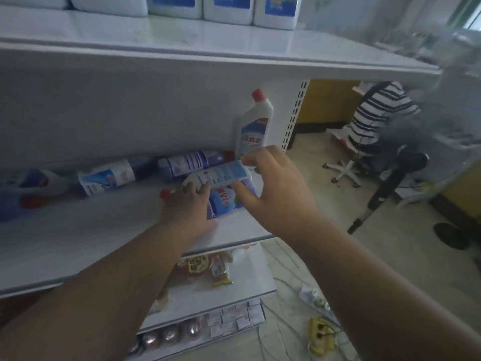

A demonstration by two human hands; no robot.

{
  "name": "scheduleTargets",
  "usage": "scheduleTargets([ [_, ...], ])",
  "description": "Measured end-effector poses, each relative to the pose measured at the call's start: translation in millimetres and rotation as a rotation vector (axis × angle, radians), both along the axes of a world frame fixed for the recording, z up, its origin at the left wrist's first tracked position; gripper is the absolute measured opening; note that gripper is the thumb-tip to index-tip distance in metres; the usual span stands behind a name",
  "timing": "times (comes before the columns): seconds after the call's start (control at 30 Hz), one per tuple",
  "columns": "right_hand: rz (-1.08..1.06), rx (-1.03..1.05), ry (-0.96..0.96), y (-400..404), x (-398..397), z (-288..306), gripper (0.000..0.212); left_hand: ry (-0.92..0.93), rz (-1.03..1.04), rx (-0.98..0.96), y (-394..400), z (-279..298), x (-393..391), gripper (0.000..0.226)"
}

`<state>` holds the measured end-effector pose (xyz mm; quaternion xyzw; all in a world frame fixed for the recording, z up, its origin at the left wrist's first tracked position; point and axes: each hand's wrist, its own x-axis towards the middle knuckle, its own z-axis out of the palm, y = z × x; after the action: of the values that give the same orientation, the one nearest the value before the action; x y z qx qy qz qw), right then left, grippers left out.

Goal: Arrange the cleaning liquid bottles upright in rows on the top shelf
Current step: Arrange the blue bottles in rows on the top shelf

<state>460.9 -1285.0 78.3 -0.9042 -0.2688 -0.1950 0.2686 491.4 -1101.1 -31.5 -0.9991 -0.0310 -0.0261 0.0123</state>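
1. Head view: both bare arms are reaching onto the white shelf (78, 238) where the cleaning bottles are lying.
2. The left hand (188, 204) is curling its fingers round the neck end of a lying bottle (221, 175), just beside that bottle's red cap (165, 193).
3. The right hand (273, 183) is hovering at the other end of the lying bottle, fingers spread and slightly bent, thumb touching or nearly touching its label; firm contact is hard to tell.
4. A second blue-label bottle (226, 204) is lying under and in front of the lying bottle, partly hidden by both hands.
5. An upright bottle (253, 126) with a red cap is standing just behind the lying bottle, against the shelf's back panel at its right end.
6. Three more bottles are lying on their sides left of the lying bottle: one (190, 162) just beside it, one (109, 178) further left, one (31, 186) blurred at the frame edge.
7. White jugs (226, 10) are standing in a row on the shelf above.
8. Snack packets (208, 267) are lying on the shelf below.
9. Well to the right of the lying bottle, a person in a striped shirt (377, 115) is sitting on a white chair.
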Motion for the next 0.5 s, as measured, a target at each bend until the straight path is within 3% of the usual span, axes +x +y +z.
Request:
scheduleTargets([
  [0.1, -0.001, -0.016, 0.029, -1, 16, 0, 0.035, 0.024, 0.022, -0.144, 4, 5, -7, 0.081],
  [0.27, 0.124, 0.011, 0.046, 6, 48, -6, 0.025, 0.019, 0.326, -0.560, 8, 15, -53, 0.059],
  [0.4, 0.273, 0.076, 0.034, 25, 78, -28, 0.021, -0.190, 0.636, -0.930, 12, 27, -103, 0.041],
  [0.5, 0.369, -0.037, 0.100, 56, 101, -62, 0.026, -0.377, 0.794, -1.190, 4, 22, -126, 0.042],
])
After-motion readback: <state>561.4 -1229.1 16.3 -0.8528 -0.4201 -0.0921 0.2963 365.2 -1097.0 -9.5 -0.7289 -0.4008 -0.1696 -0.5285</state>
